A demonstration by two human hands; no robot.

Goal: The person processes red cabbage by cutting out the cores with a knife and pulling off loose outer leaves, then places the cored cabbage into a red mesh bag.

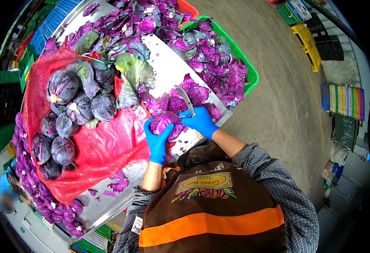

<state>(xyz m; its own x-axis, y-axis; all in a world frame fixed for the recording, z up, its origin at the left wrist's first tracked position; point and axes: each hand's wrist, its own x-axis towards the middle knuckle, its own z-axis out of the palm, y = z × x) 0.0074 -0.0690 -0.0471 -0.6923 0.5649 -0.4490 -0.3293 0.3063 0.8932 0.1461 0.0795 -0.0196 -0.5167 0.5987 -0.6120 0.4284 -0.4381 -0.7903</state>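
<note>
A concrete floor [273,126] lies beside a metal counter [161,59], with stacked coloured crates [343,102] along the far right. The brown apron [159,215] bears a yellow rectangular label [206,182] with lettering, printed vegetables beneath it, and an orange band [210,223]; a white tag [137,224] at its left side carries small print. The purple cabbage [163,121] is at the counter's near edge, the blue-gloved left hand [156,141] clamped around its left side. The right hand [201,121], gloved alike, is closed on a knife [187,100], its curved blade pointing away from the person. Loose leaves [193,90] crowd just beyond the cabbage. A red net sack [109,143] with whole dark cabbages [104,106] takes up the left, and a green crate [253,76] of leaves stands at the far right edge.
</note>
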